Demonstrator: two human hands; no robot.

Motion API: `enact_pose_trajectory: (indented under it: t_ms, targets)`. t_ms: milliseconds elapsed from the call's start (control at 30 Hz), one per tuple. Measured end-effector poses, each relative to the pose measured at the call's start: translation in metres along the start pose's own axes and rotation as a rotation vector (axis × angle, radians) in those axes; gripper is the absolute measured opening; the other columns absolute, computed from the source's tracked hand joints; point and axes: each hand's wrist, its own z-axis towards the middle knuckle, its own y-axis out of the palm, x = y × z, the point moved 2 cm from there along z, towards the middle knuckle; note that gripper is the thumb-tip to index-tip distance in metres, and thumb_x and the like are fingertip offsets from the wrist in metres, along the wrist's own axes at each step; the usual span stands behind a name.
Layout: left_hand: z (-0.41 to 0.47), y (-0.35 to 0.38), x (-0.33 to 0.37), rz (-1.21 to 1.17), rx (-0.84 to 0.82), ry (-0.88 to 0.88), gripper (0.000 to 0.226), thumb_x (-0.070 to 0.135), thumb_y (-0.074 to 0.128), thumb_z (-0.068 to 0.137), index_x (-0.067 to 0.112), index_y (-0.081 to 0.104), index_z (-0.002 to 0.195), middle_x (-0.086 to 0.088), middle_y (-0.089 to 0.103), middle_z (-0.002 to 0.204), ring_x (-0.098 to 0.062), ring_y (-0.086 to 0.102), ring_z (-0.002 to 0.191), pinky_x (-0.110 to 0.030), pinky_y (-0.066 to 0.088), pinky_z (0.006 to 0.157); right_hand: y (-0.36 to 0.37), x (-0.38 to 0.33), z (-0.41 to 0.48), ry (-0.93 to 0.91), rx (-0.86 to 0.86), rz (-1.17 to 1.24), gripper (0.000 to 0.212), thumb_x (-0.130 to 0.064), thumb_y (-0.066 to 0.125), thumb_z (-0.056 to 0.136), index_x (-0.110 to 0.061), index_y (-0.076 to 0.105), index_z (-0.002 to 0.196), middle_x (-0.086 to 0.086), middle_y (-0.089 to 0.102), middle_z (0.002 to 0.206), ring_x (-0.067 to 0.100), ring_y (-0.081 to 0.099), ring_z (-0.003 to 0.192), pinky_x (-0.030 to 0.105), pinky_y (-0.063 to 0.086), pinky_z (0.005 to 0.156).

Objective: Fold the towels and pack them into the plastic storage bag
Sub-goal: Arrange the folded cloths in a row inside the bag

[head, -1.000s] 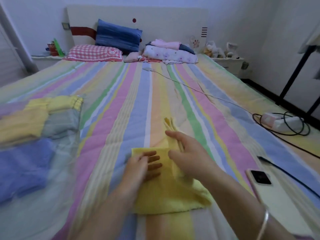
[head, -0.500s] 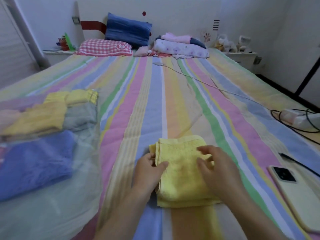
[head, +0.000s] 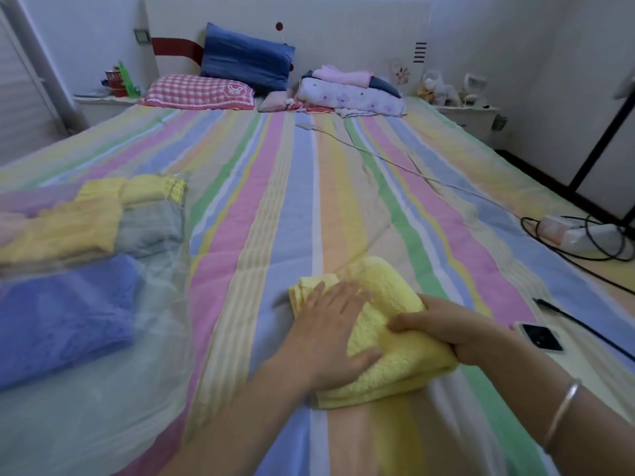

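Looking down from the head view: folded yellow towel (head: 388,297) lies on the striped bedsheet (head: 281,201), near centre, just in front of the person. Left hand (head: 330,338) lies flat on the towel's left half, fingers straight and spread, palm down; it is a bit blurred. Right hand (head: 457,328) grips the towel's right edge, thumb on top, fingers curled round underneath. Silver bracelet (head: 563,410) on the right wrist.

Clear plastic storage bag (head: 154,338) lies flat on the bed at far left, well apart from the loose towel. Inside it:
- blue towel (head: 65,314), folded, nearest the camera
- yellow folded towels (head: 68,228) behind the blue one
- grey towel (head: 151,225) just beside them, with another small yellow towel (head: 154,188) behind it
- something pale lilac/pink at the left frame edge, cut off, cannot tell what

Cannot tell where the bag's opening is.

Phone (head: 541,336) lies on the bed just beside the right forearm. Power strip (head: 570,231) with coiled black cord sits at the right edge of the bed. Blue pillow (head: 245,60) and red checked pillow (head: 199,92) are at the headboard.
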Motion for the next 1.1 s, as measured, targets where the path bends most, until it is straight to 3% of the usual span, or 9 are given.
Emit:
enact_pose_trajectory:
  t_ms: [167, 233, 333, 433, 567, 667, 800, 933, 1100]
  targets:
    - [0.004, 0.038, 0.021, -0.031, 0.014, -0.119, 0.109, 0.087, -0.006, 0.070, 0.018, 0.001, 0.155, -0.002, -0.004, 0.162, -0.016, -0.010, 0.149, -0.046, -0.011, 0.117, -0.001, -0.028, -0.012, -0.106, 0.201, -0.585, 0.052, -0.022, 0.064, 0.082, -0.023, 0.043, 0.129, 0.004, 0.059, 0.113, 0.024, 0.057, 0.100, 0.030, 0.045, 0.078]
    - [0.007, 0.045, 0.022, -0.054, 0.029, -0.178, 0.107, 0.083, 0.004, 0.071, 0.017, 0.005, 0.155, -0.001, 0.000, 0.162, -0.017, -0.007, 0.149, -0.046, -0.011, 0.117, 0.025, -0.035, -0.022, -0.211, 0.275, -0.757, 0.066, -0.029, 0.054, 0.088, -0.022, 0.021, 0.145, 0.008, 0.056, 0.120, 0.031, 0.057, 0.107, 0.034, 0.044, 0.082]
    - [0.001, 0.028, 0.010, -0.478, 0.052, -0.254, 0.085, 0.061, 0.031, 0.071, 0.017, 0.039, 0.144, -0.006, 0.040, 0.149, -0.024, 0.031, 0.141, -0.042, 0.023, 0.116, 0.070, -0.038, -0.041, -0.371, 0.317, -0.902, 0.070, -0.035, 0.040, 0.095, -0.040, -0.005, 0.148, 0.012, 0.040, 0.134, 0.034, 0.055, 0.107, 0.038, 0.039, 0.079]
    - [-0.031, -0.010, -0.018, -0.590, 0.352, -0.388, 0.041, 0.023, 0.039, 0.078, 0.020, 0.068, 0.106, 0.001, 0.069, 0.110, -0.017, 0.062, 0.104, -0.021, 0.043, 0.087, 0.099, -0.038, -0.048, -0.383, 0.326, -1.027, 0.046, -0.031, 0.031, 0.098, -0.040, 0.020, 0.142, 0.018, 0.013, 0.154, 0.036, 0.044, 0.120, 0.041, 0.037, 0.082]
    - [-0.072, -0.042, -0.054, -0.424, 0.508, -0.420, 0.036, 0.016, 0.034, 0.072, 0.032, 0.065, 0.080, 0.015, 0.068, 0.089, -0.009, 0.064, 0.084, -0.037, 0.052, 0.075, 0.130, -0.019, -0.036, -0.318, 0.412, -1.221, 0.053, -0.057, 0.030, 0.095, -0.024, 0.036, 0.136, 0.026, -0.003, 0.157, 0.047, 0.020, 0.136, 0.059, 0.027, 0.103]
    - [-0.097, -0.050, -0.065, -0.362, 0.523, -0.359, 0.029, 0.014, 0.041, 0.077, 0.031, 0.064, 0.080, 0.014, 0.067, 0.087, -0.010, 0.064, 0.083, -0.040, 0.053, 0.073, 0.145, -0.014, -0.027, -0.263, 0.480, -1.290, 0.072, -0.068, 0.036, 0.088, -0.018, 0.034, 0.140, 0.031, -0.005, 0.154, 0.054, 0.014, 0.136, 0.067, 0.019, 0.103]
    - [-0.142, -0.060, -0.074, -0.301, 0.512, -0.297, 0.025, 0.014, 0.046, 0.079, 0.029, 0.065, 0.087, 0.017, 0.065, 0.091, -0.005, 0.063, 0.089, -0.035, 0.051, 0.079, 0.145, -0.016, -0.018, -0.246, 0.564, -1.292, 0.044, -0.038, 0.041, 0.097, -0.020, 0.037, 0.137, 0.033, 0.004, 0.153, 0.056, 0.024, 0.132, 0.069, 0.029, 0.100]
    - [-0.191, -0.066, -0.095, -0.225, 0.493, -0.308, 0.016, 0.033, 0.053, 0.083, 0.027, 0.064, 0.093, 0.017, 0.064, 0.095, -0.005, 0.060, 0.092, -0.023, 0.044, 0.081, 0.143, -0.017, -0.014, -0.224, 0.586, -1.336, 0.040, -0.016, 0.032, 0.098, -0.021, 0.036, 0.137, 0.034, 0.014, 0.151, 0.049, 0.042, 0.121, 0.055, 0.045, 0.093]
    - [-0.250, -0.070, -0.130, -0.055, 0.417, -0.267, 0.046, 0.057, 0.061, 0.076, 0.023, 0.064, 0.106, 0.010, 0.064, 0.110, -0.008, 0.057, 0.105, -0.028, 0.042, 0.092, 0.139, -0.034, -0.047, -0.404, 0.628, -1.113, 0.034, -0.035, 0.046, 0.094, -0.025, 0.047, 0.127, 0.014, 0.045, 0.127, 0.035, 0.059, 0.098, 0.036, 0.044, 0.073]
